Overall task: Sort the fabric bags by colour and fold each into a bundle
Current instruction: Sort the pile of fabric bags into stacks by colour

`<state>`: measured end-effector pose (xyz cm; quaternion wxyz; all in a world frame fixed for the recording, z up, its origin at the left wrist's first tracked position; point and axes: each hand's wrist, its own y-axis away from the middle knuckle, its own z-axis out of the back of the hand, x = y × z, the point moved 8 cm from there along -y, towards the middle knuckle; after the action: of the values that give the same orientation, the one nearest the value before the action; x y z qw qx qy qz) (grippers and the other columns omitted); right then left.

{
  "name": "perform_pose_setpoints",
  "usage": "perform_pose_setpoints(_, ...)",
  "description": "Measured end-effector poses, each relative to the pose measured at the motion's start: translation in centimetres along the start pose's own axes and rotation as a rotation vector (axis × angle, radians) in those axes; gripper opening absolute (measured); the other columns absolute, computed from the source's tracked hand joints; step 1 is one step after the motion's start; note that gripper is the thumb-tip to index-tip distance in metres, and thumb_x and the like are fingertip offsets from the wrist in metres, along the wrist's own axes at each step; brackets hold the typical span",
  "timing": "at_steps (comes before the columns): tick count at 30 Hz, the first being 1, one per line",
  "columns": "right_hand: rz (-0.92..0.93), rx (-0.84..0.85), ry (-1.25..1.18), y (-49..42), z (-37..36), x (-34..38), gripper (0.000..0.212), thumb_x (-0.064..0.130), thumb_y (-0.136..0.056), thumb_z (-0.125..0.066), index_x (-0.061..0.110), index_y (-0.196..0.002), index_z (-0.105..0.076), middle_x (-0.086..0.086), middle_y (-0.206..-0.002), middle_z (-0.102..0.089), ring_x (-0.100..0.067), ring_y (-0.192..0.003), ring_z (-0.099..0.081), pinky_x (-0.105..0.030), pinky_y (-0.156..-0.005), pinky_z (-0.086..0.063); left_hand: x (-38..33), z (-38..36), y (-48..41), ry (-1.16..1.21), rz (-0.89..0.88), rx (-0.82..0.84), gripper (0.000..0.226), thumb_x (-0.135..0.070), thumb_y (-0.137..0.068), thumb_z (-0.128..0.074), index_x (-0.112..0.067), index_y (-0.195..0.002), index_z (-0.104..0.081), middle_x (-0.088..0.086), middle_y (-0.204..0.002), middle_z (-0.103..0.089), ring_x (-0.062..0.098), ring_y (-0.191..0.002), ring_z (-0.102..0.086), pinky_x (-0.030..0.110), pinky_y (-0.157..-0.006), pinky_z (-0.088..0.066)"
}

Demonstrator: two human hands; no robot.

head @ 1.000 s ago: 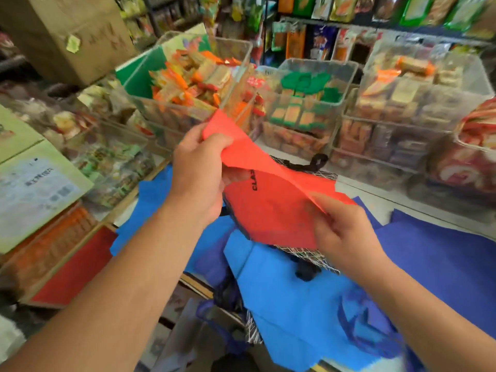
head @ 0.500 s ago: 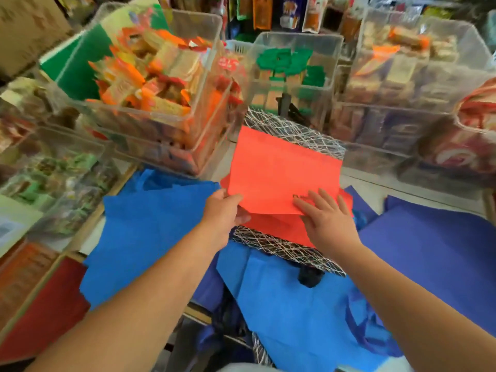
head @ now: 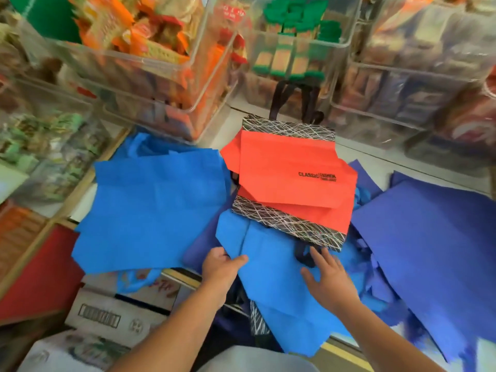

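Observation:
A folded red bag point(head: 290, 178) with black lettering lies on a black bag with white scribble lines point(head: 287, 224) in the middle of the counter. In front of them is a light blue bag point(head: 276, 299). My left hand point(head: 222, 269) pinches its left edge, thumb on top. My right hand point(head: 327, 280) lies flat on it with fingers spread, fingertips near a dark handle. Another light blue bag point(head: 153, 210) lies flat to the left. Dark blue bags point(head: 429, 237) are spread on the right.
Clear plastic bins of packaged snacks point(head: 139, 49) stand along the back of the counter, close behind the bags. A red panel point(head: 35, 280) and a cardboard box point(head: 112, 312) sit low on the left, below the counter edge.
Both hands let go of the folded red bag, which stays on the black patterned bag. They dropped toward me onto the light blue bag. The camera tilted further down.

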<state>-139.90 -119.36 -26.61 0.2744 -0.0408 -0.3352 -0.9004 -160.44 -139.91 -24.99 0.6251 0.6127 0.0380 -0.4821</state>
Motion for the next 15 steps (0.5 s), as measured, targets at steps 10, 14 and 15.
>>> perform_pose_setpoints(10, 0.091, -0.098, -0.184, 2.3, 3.7, -2.3, 0.062, 0.055, -0.102, -0.049, 0.038, -0.159, -0.031, -0.001, -0.17, -0.02, -0.023, -0.156, -0.019, -0.048, -0.117, -0.036, -4.4, -3.4, 8.7, -0.034, -0.38, 0.023, 0.006, -0.019, -0.102, -0.059, -0.018, -0.1, -0.064, 0.004, -0.097, -0.07, 0.025, -0.087, -0.068, 0.051, -0.081, -0.059)
perform_pose_setpoints(14, -0.12, -0.105, -0.274, 1.4, 4.9, -5.5, 0.062, 0.056, -0.103, -0.041, 0.026, -0.157, -0.039, -0.01, -0.17, -0.017, -0.031, -0.156, -0.017, -0.052, -0.124, -0.021, -8.6, 2.3, 13.0, 0.061, -0.568, -0.176, 0.017, -0.022, -0.1, -0.062, -0.012, -0.086, -0.061, 0.002, -0.079, -0.067, 0.015, -0.069, -0.062, 0.03, -0.063, -0.052)
perform_pose_setpoints(15, -0.141, -0.134, -0.196, 1.6, 5.4, -5.7, 0.062, 0.058, -0.103, -0.039, 0.024, -0.155, -0.041, -0.01, -0.168, -0.02, -0.031, -0.155, -0.018, -0.056, -0.122, -0.023, -8.6, 4.3, 13.3, 0.039, -0.582, -0.231, 0.019, -0.022, -0.099, -0.063, -0.011, -0.084, -0.06, 0.002, -0.076, -0.066, 0.013, -0.067, -0.06, 0.028, -0.06, -0.049)
